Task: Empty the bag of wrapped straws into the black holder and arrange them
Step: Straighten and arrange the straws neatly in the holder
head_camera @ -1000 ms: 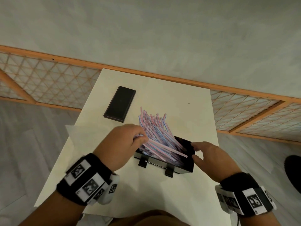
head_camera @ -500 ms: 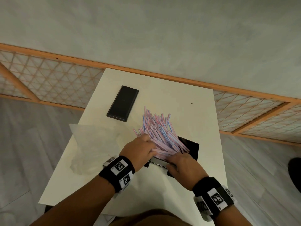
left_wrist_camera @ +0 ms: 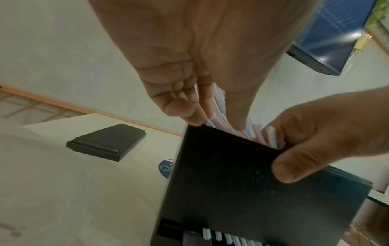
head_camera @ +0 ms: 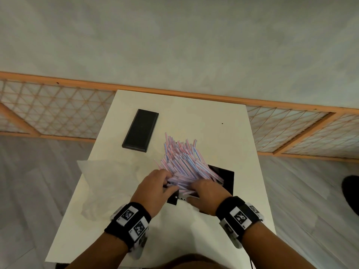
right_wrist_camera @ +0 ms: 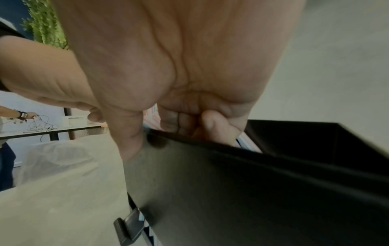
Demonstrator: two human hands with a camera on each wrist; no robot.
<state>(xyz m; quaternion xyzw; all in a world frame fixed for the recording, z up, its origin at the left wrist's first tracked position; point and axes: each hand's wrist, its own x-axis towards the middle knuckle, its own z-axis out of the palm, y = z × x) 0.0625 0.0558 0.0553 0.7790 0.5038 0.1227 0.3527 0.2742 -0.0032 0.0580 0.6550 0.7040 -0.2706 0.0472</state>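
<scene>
The white table (head_camera: pixel 213 121) carries a black lid (head_camera: pixel 140 130), crumpled clear bag (head_camera: pixel 108 181) and black holder (head_camera: pixel 226 176).

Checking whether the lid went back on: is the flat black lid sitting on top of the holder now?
No, the flat black lid lies on the table beyond the black holder, apart from it, in the head view.

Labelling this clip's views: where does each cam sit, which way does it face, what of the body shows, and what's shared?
Head: high, looking down on the table; both forearms, left hand, right hand on the straws.
Left wrist: low, under the palm, facing the black holder; left fingers, right thumb.
Right wrist: low, under the palm, facing the holder's rim; right fingers.
Shared: holder in all; black lid in head and left wrist.
</scene>
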